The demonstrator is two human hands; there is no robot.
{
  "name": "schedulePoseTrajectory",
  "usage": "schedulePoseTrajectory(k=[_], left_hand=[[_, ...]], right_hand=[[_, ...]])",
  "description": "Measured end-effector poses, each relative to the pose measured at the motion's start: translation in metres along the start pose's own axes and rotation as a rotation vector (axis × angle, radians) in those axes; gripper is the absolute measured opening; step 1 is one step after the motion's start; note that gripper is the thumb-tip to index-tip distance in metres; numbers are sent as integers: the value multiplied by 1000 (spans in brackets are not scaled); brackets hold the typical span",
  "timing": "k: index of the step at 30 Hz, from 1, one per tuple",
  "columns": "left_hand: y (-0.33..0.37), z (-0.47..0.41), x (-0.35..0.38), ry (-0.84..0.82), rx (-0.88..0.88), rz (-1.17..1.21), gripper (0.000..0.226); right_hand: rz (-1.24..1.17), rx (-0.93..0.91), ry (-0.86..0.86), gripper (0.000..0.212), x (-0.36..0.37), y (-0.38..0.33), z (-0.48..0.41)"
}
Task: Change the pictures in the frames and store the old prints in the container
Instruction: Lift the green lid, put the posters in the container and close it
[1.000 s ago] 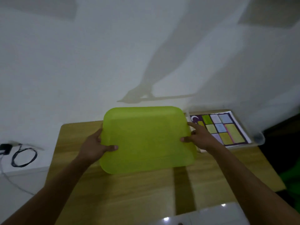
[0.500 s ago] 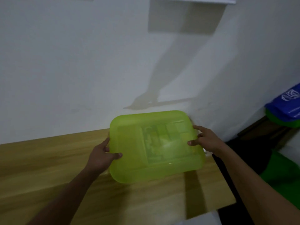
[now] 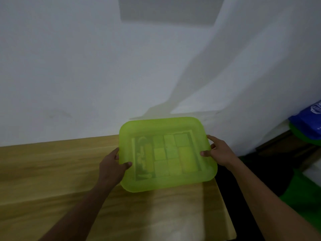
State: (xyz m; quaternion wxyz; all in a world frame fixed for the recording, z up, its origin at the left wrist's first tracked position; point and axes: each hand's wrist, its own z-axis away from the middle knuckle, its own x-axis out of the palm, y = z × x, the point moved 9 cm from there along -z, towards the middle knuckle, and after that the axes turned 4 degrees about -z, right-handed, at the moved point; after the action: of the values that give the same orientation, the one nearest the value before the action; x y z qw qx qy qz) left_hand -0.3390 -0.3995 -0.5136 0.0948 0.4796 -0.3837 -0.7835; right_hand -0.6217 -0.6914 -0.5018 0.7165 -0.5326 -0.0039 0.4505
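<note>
A translucent lime-green lid (image 3: 166,183) is held flat over the container at the right end of the wooden table (image 3: 52,171). A print with a grid of coloured panels (image 3: 166,153) shows dimly through the lid, lying beneath it. My left hand (image 3: 112,164) grips the lid's left edge, thumb on top. My right hand (image 3: 218,151) grips its right edge, thumb on top. The container's walls are hidden under the lid.
A white wall (image 3: 86,75) stands right behind the table. The table's right edge (image 3: 224,206) drops off just past the lid. Blue and green bags (image 3: 307,126) lie on the dark floor at the right.
Both hands carried the green lid to the right, from beside the print to over it. The print now shows through the lid. The view swung right with them.
</note>
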Motion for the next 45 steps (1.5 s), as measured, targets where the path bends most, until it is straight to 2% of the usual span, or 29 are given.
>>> schedulePoseTrajectory(k=[6, 9, 15, 21, 28, 32, 38, 45], left_hand=[[1, -1, 9, 9, 25, -23, 61], [-1, -4, 15, -7, 19, -8, 66], [-4, -12, 20, -8, 30, -62, 73], [0, -8, 23, 17, 86, -65, 72], [5, -6, 29, 8, 133, -133, 69], [7, -2, 37, -39, 146, -171, 68], [14, 2, 45, -89, 195, -204, 67], [10, -2, 50, -116, 192, -195, 65]], right_hand=[[51, -60, 12, 79, 7, 5, -12], [74, -123, 66, 72, 3, 2, -16], [80, -92, 101, 71, 1, 13, -19], [144, -54, 101, 77, 4, 30, -16], [116, -87, 127, 63, 4, 30, -14], [188, -112, 103, 61, 9, 28, -14], [359, -136, 59, 62, 15, 29, -18], [337, -137, 60, 71, 16, 27, -17]])
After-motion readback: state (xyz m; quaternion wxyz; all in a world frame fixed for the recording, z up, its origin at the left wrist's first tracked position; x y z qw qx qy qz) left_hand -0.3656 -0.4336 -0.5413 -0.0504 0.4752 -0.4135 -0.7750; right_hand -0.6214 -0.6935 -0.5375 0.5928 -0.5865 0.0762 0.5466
